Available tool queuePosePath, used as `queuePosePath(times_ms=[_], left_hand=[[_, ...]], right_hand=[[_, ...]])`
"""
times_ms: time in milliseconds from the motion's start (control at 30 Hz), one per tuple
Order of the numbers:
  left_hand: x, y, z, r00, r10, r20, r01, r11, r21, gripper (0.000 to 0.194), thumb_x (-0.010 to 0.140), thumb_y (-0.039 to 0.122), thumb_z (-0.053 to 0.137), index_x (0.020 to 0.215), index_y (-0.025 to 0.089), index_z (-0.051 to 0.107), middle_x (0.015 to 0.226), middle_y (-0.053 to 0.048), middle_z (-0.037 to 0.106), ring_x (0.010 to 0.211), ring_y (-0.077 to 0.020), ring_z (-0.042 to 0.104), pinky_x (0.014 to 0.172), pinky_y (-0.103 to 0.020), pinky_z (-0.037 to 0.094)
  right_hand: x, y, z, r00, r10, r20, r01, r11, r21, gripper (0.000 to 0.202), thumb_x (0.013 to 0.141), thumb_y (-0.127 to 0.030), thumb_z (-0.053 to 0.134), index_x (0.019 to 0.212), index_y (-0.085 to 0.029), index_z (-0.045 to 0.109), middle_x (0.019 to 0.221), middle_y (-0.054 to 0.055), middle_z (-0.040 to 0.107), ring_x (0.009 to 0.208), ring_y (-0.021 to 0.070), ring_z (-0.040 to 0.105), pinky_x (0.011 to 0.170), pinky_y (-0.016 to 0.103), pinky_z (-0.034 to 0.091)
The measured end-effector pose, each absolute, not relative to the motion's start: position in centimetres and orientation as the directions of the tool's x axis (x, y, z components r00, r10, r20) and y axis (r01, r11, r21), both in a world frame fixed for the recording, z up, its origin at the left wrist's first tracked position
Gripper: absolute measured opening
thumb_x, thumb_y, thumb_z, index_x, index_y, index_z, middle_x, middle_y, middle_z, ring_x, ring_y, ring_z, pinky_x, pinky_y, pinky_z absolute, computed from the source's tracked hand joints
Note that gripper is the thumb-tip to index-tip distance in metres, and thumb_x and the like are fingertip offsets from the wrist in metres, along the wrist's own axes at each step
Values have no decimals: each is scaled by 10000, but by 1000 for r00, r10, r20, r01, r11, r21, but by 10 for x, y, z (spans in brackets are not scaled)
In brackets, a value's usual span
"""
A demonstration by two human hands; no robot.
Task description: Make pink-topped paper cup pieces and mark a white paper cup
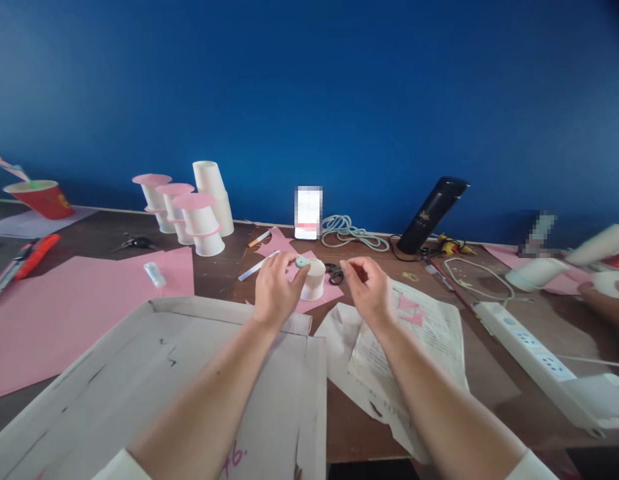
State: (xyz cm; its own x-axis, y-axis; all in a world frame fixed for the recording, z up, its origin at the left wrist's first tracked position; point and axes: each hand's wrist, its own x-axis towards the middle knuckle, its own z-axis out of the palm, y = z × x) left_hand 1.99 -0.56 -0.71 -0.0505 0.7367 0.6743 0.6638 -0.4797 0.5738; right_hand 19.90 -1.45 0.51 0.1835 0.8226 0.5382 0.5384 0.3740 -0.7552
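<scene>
My left hand (pixel 278 285) is closed, with a small pale roll of tape (pixel 301 262) held between thumb and fingertips. Just under the roll, a white paper cup (pixel 313 283) stands upside down on pink paper scraps. My right hand (pixel 368 285) is pinched to the right of the cup, apart from it; whatever its fingertips hold is too small to make out. Between the cup and my right hand lie the black handles of scissors (pixel 334 273). A marker (pixel 257 267) lies beside my left hand.
Cups with pink discs (pixel 197 203) stand back left beside stacked cups (pixel 212 193). A cardboard box lid (pixel 214 373) lies in front, printed sheets (pixel 434 333) to its right. A phone (pixel 308 213), black bottle (pixel 429 217) and power strip (pixel 529 353) are around. Another person's hand (pixel 607 300) holds a cup.
</scene>
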Motion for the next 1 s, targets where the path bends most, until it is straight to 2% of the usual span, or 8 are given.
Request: queuePosePath(times_ms=[233,600,1000], left_hand=[[23,-3,-15,3,807,591,651,-450,612,111,834,301,596,913,223,593,921,-28,685,818,-204,609,753,-364,472],[23,-2,-16,7,829,560,676,-416,608,165,843,354,581,916,209,611,946,-52,678,852,-217,606,724,-352,472],[24,-2,-14,-5,860,510,668,-377,641,152,831,349,597,898,213,607,912,-40,671,793,-189,626,653,-313,464]], right_hand=[[196,-15,-3,32,741,670,746,428,-509,164,875,-366,546,845,-221,615,841,35,651,652,139,569,666,282,439],[195,-7,-9,-47,732,680,836,401,-374,158,893,-350,533,879,-225,629,863,19,630,682,128,589,647,242,405],[198,-8,-7,-237,679,695,896,429,-113,203,925,-308,485,816,-229,637,855,22,649,773,153,581,710,272,364]])
